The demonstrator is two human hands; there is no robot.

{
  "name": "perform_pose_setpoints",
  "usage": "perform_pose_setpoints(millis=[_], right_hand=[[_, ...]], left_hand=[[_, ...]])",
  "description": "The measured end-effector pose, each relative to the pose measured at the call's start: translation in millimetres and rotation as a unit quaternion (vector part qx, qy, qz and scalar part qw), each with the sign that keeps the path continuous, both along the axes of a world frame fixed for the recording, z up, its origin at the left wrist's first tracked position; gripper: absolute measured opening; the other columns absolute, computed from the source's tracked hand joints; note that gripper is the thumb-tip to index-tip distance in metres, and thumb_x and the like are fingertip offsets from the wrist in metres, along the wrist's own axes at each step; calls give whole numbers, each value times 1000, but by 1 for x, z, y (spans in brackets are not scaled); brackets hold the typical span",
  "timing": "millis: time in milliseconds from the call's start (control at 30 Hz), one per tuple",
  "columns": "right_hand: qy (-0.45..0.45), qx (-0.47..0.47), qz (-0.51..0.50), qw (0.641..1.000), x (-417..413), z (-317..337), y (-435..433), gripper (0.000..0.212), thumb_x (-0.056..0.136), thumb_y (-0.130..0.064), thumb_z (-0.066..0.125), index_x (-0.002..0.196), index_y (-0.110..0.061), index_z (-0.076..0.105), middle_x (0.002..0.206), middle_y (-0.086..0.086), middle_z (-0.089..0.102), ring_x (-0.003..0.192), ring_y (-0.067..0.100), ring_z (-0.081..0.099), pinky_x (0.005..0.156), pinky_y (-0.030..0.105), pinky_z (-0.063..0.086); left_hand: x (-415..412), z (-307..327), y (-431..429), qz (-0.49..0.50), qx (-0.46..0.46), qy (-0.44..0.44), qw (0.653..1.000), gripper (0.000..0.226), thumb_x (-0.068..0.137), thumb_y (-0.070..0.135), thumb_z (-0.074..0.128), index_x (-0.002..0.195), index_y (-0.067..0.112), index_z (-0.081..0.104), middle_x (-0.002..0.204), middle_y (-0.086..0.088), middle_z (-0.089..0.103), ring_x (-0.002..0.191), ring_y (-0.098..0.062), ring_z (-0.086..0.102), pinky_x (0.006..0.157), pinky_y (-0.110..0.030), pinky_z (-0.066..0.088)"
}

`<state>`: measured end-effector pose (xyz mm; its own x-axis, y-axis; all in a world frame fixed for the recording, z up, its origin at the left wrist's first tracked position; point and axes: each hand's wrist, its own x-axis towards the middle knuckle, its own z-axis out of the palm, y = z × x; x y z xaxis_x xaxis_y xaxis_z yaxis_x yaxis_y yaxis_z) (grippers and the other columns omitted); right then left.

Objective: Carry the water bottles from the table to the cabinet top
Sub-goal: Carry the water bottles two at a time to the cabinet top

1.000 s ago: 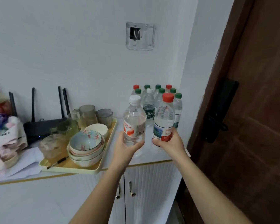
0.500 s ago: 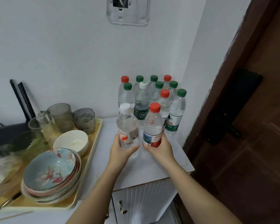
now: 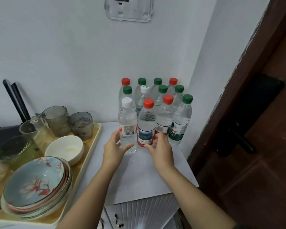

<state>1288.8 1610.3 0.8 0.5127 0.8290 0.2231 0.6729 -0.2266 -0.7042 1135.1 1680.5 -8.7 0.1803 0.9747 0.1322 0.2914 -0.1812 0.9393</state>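
Two clear water bottles stand upright on the white cabinet top [image 3: 144, 176], at the front of a cluster of several bottles [image 3: 162, 96] with green and red caps in the corner. My left hand [image 3: 114, 149] curls around the lower part of the white-capped bottle [image 3: 127, 119], thumb across its front. The red-capped bottle [image 3: 146, 123] is in my right hand [image 3: 160, 149], gripped at its label. Both bottle bases rest on the surface, and the two bottles touch each other.
A yellow tray [image 3: 96, 138] on the left holds stacked flowered bowls [image 3: 35, 184], a white bowl [image 3: 64, 148] and several glasses [image 3: 56, 119]. A dark wooden door [image 3: 262, 162] with a black handle [image 3: 243, 139] stands close on the right. The cabinet's right edge is just beyond the bottles.
Both hands have carried the two bottles forward and down onto the cabinet top, against the cluster. My view has moved closer and tilted down.
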Motion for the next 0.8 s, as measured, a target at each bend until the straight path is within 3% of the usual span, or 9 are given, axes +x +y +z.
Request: perform_pose_setpoints(millis=[133,267,367,433,500,567,633,700,800], right_hand=[[-15,-23,-5,1000,2,-1,15,31,85,-27,73,99,-13,49,94,5,66,84,22,64,71,38,52],[-18,-25,15,999,4,0,23,28,86,-27,73,97,-13,51,92,2,67,86,23,65,73,38,53],[-6,-15,33,999,10,3,16,24,85,-29,73,91,-16,54,81,-6,63,78,17,62,70,35,52],[5,38,2,999,17,3,2,25,82,-32,75,85,-19,55,76,-10,58,72,15,58,65,32,49],[8,140,-71,988,29,3,-11,31,77,-28,79,87,-17,53,82,-6,55,76,17,55,64,32,45],[18,205,-134,969,48,1,-18,44,72,-19,83,103,-8,54,99,4,55,92,24,55,75,24,40],[99,184,-145,967,71,-4,-14,72,71,-17,84,130,-4,45,127,14,50,118,29,50,93,22,37],[208,131,-109,963,86,-6,-6,98,71,-21,85,149,-14,27,149,10,36,135,22,39,109,34,35],[315,83,-10,945,101,-11,5,99,70,-17,86,148,-19,25,143,2,47,128,17,49,107,38,42]], left_hand=[[8,3,11,-9,32,23,999,64,72,9,82,131,20,58,112,13,67,103,-4,61,90,-18,46],[11,3,18,-4,46,38,998,59,73,12,82,127,22,60,108,13,69,101,-5,63,77,0,38],[11,-1,18,0,37,39,999,62,74,16,82,131,20,58,112,11,67,107,-10,62,82,-8,39],[9,-6,18,4,24,40,999,73,74,21,83,139,18,49,127,4,63,118,-15,57,92,-20,41],[6,-10,21,2,1,26,1000,90,72,26,84,148,18,34,142,-1,51,130,-19,49,103,-32,41],[5,-13,26,-5,-26,12,1000,103,70,31,86,152,21,24,151,-1,42,136,-20,42,110,-41,37],[7,-14,28,-19,-39,1,999,106,67,35,86,151,24,22,150,1,43,136,-18,43,112,-43,36],[11,-13,28,-38,-35,-12,999,102,65,37,87,148,26,28,143,5,50,129,-14,50,110,-44,39],[14,-11,28,-74,-32,-32,996,100,57,49,86,142,29,37,136,8,56,122,-10,56,106,-43,44]])
